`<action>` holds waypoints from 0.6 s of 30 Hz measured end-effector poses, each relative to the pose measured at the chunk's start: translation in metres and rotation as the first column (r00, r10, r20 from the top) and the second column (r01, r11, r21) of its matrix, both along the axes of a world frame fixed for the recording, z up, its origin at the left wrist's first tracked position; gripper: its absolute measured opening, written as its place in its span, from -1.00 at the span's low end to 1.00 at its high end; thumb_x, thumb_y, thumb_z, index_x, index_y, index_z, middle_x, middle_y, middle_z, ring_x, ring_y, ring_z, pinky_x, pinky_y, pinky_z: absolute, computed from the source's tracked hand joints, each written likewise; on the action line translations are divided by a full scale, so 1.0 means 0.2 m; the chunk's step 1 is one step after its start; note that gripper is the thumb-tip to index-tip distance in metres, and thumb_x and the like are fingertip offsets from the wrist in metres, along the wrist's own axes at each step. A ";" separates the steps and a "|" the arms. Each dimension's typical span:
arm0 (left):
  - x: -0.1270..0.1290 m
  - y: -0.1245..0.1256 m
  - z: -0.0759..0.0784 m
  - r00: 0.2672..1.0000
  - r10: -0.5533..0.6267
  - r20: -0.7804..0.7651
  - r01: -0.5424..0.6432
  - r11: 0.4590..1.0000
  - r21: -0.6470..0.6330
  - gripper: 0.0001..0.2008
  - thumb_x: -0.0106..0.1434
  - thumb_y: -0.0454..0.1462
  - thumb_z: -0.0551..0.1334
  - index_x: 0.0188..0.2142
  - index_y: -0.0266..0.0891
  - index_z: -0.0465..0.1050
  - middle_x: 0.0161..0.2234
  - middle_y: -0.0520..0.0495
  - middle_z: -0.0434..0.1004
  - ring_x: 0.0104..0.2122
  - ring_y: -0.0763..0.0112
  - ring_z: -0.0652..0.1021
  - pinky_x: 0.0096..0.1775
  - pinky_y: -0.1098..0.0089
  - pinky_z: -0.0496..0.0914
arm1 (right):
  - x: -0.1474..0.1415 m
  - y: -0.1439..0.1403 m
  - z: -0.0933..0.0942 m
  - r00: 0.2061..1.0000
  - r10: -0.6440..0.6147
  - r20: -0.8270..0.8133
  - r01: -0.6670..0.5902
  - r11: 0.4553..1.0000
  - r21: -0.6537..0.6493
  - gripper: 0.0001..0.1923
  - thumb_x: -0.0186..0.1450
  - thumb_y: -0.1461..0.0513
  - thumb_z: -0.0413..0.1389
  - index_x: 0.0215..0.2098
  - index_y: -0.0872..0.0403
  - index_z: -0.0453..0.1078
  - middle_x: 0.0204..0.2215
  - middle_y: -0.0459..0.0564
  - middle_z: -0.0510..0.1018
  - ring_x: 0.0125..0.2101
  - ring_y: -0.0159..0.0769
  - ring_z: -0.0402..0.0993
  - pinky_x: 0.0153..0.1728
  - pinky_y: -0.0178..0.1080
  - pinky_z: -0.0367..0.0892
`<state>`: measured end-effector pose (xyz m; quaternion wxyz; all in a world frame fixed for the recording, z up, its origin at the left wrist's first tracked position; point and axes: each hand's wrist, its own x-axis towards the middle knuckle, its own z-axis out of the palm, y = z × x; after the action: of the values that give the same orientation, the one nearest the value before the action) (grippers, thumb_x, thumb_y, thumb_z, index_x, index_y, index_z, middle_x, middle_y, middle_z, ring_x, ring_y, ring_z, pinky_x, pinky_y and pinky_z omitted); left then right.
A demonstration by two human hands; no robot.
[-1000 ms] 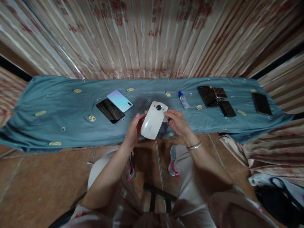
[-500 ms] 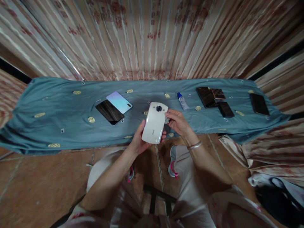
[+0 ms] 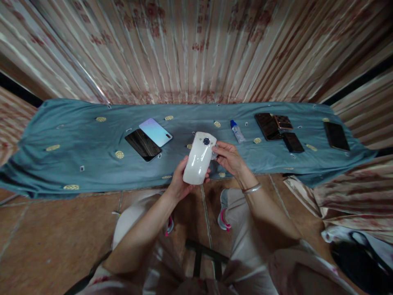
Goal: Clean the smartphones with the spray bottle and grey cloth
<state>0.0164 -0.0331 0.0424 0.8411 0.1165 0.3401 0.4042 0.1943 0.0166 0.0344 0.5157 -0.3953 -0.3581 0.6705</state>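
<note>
A white smartphone [image 3: 199,162] is held tilted over the front of the bed-like surface, its glossy back and round camera lens facing up. My left hand [image 3: 181,180] is wrapped round its lower part, thumb on the left edge and fingertips showing at the right edge. At the upper right edge of the phone, my right hand [image 3: 229,156] pinches a small greyish piece [image 3: 214,155] that looks like cloth, mostly hidden by the fingers. Beyond the right hand lies a clear bottle with a blue cap [image 3: 236,132].
A blue-green cloth [image 3: 92,139] covers the long surface. To the left, a pale blue phone [image 3: 156,132] overlaps a black phone [image 3: 143,145]. On the right lie a dark phone [image 3: 267,126], a brown checked item [image 3: 283,122], a dark small case [image 3: 293,142] and another black phone [image 3: 337,136]. Curtains hang behind.
The white phone has tipped slightly in the left hand, so bright reflections now run across its back. The right hand stays at its upper right edge.
</note>
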 end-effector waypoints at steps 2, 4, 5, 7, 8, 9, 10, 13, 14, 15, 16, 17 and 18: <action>0.00 0.00 0.00 1.000 0.004 -0.020 -0.004 1.000 -0.001 -0.39 0.49 -0.04 -0.13 -0.12 -0.45 0.57 -0.35 -0.27 0.68 -0.43 0.25 0.65 -0.29 0.24 0.57 | 0.00 0.00 0.00 1.000 -0.003 0.018 0.003 1.000 0.009 -0.60 -0.15 0.04 0.55 -0.41 -0.01 0.63 -0.42 -0.16 0.69 -0.45 -0.43 0.51 -0.39 -0.37 0.47; 0.00 0.00 0.00 0.999 0.010 -0.036 -0.010 1.000 0.007 -0.41 0.49 -0.05 -0.10 -0.12 -0.45 0.57 -0.36 -0.27 0.68 -0.42 0.25 0.65 -0.26 0.24 0.57 | 0.00 0.01 -0.01 0.999 -0.021 0.033 0.020 0.999 0.028 -0.61 -0.15 0.03 0.55 -0.42 -0.02 0.62 -0.43 -0.17 0.68 -0.46 -0.43 0.50 -0.41 -0.37 0.46; -0.01 0.00 -0.01 0.999 0.016 -0.043 -0.016 1.000 0.016 -0.43 0.49 -0.04 -0.08 -0.13 -0.44 0.57 -0.35 -0.27 0.68 -0.42 0.26 0.65 -0.25 0.24 0.57 | 0.01 0.01 -0.01 0.999 -0.038 0.038 0.036 0.998 0.043 -0.61 -0.14 0.02 0.55 -0.41 -0.03 0.62 -0.43 -0.17 0.67 -0.45 -0.42 0.50 -0.39 -0.35 0.46; -0.01 -0.01 -0.03 0.998 0.030 -0.059 -0.028 0.999 0.036 -0.46 0.47 -0.03 -0.01 -0.15 -0.43 0.58 -0.35 -0.27 0.68 -0.42 0.27 0.65 -0.23 0.25 0.57 | 0.02 0.03 -0.01 0.995 -0.093 0.043 0.090 0.993 0.075 -0.61 -0.11 0.01 0.54 -0.39 -0.05 0.62 -0.40 -0.16 0.68 -0.42 -0.40 0.52 -0.34 -0.32 0.48; -0.01 -0.01 -0.03 0.997 0.032 -0.070 -0.029 0.999 0.042 -0.47 0.46 -0.02 0.02 -0.15 -0.43 0.58 -0.35 -0.26 0.68 -0.42 0.27 0.65 -0.23 0.26 0.57 | 0.03 0.03 -0.02 0.990 -0.130 0.049 0.125 0.988 0.091 -0.62 -0.09 0.01 0.53 -0.37 -0.05 0.61 -0.39 -0.16 0.68 -0.40 -0.39 0.53 -0.32 -0.31 0.48; -0.01 0.00 -0.04 0.996 0.028 -0.083 -0.025 0.999 0.043 -0.48 0.44 -0.01 0.06 -0.14 -0.43 0.58 -0.34 -0.26 0.68 -0.42 0.28 0.65 -0.23 0.28 0.57 | 0.04 0.04 -0.02 0.984 -0.168 0.062 0.161 0.981 0.108 -0.62 -0.07 0.01 0.52 -0.35 -0.05 0.61 -0.38 -0.15 0.68 -0.39 -0.38 0.53 -0.30 -0.30 0.47; -0.01 0.00 -0.05 0.995 0.020 -0.096 -0.016 0.999 0.041 -0.49 0.43 0.00 0.08 -0.13 -0.43 0.58 -0.34 -0.25 0.69 -0.42 0.29 0.65 -0.25 0.30 0.57 | 0.05 0.05 -0.02 0.976 -0.203 0.081 0.192 0.973 0.129 -0.63 -0.05 0.01 0.52 -0.34 -0.05 0.61 -0.37 -0.15 0.68 -0.39 -0.37 0.53 -0.28 -0.30 0.47; -0.01 0.00 -0.06 0.992 -0.005 -0.126 0.011 0.999 0.041 -0.50 0.41 0.02 0.13 -0.11 -0.42 0.58 -0.35 -0.23 0.69 -0.44 0.32 0.64 -0.32 0.37 0.55 | 0.07 0.05 -0.02 0.944 -0.267 0.194 0.222 0.949 0.225 -0.64 0.01 0.01 0.47 -0.28 -0.03 0.64 -0.33 -0.11 0.69 -0.34 -0.31 0.55 -0.20 -0.24 0.47; 0.00 0.00 -0.07 0.991 -0.005 -0.136 0.011 0.999 0.047 -0.50 0.40 0.02 0.14 -0.12 -0.42 0.58 -0.36 -0.23 0.69 -0.46 0.34 0.64 -0.34 0.39 0.54 | 0.07 0.05 -0.02 0.929 -0.279 0.245 0.212 0.941 0.265 -0.64 0.04 0.00 0.45 -0.25 -0.03 0.65 -0.31 -0.10 0.70 -0.31 -0.27 0.56 -0.16 -0.20 0.48; 0.00 0.00 -0.07 0.989 0.001 -0.147 0.007 0.998 0.054 -0.50 0.40 0.02 0.15 -0.12 -0.42 0.58 -0.37 -0.22 0.68 -0.46 0.35 0.63 -0.35 0.40 0.53 | 0.07 0.04 -0.03 0.909 -0.292 0.298 0.199 0.931 0.308 -0.66 0.08 0.00 0.42 -0.23 -0.03 0.65 -0.28 -0.09 0.71 -0.28 -0.23 0.58 -0.12 -0.17 0.48; 0.00 0.00 -0.07 0.987 0.009 -0.160 0.001 0.998 0.061 -0.51 0.40 0.01 0.15 -0.13 -0.42 0.58 -0.38 -0.22 0.68 -0.47 0.35 0.63 -0.36 0.40 0.53 | 0.06 0.03 -0.03 0.884 -0.310 0.349 0.183 0.918 0.353 -0.68 0.13 0.01 0.39 -0.22 -0.03 0.66 -0.25 -0.07 0.72 -0.23 -0.20 0.59 -0.07 -0.14 0.47; 0.01 0.00 -0.07 0.984 0.018 -0.175 -0.006 0.998 0.068 -0.53 0.40 0.00 0.16 -0.14 -0.42 0.58 -0.38 -0.22 0.68 -0.47 0.35 0.63 -0.36 0.40 0.52 | 0.06 0.02 -0.03 0.856 -0.334 0.396 0.165 0.900 0.403 -0.72 0.18 0.02 0.35 -0.20 -0.04 0.66 -0.21 -0.06 0.72 -0.18 -0.17 0.60 -0.02 -0.11 0.46; 0.01 0.00 -0.07 0.981 0.026 -0.190 -0.012 0.997 0.074 -0.54 0.40 -0.01 0.16 -0.14 -0.41 0.58 -0.38 -0.21 0.68 -0.46 0.35 0.63 -0.36 0.40 0.52 | 0.05 0.01 -0.03 0.824 -0.363 0.436 0.146 0.878 0.456 -0.74 0.23 0.03 0.31 -0.18 -0.05 0.66 -0.16 -0.05 0.71 -0.13 -0.15 0.60 0.03 -0.09 0.44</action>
<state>0.0181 -0.0327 0.0275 0.7957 0.1820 0.4055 0.4114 0.2048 0.0194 0.0275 0.5594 -0.4881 -0.5540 0.3767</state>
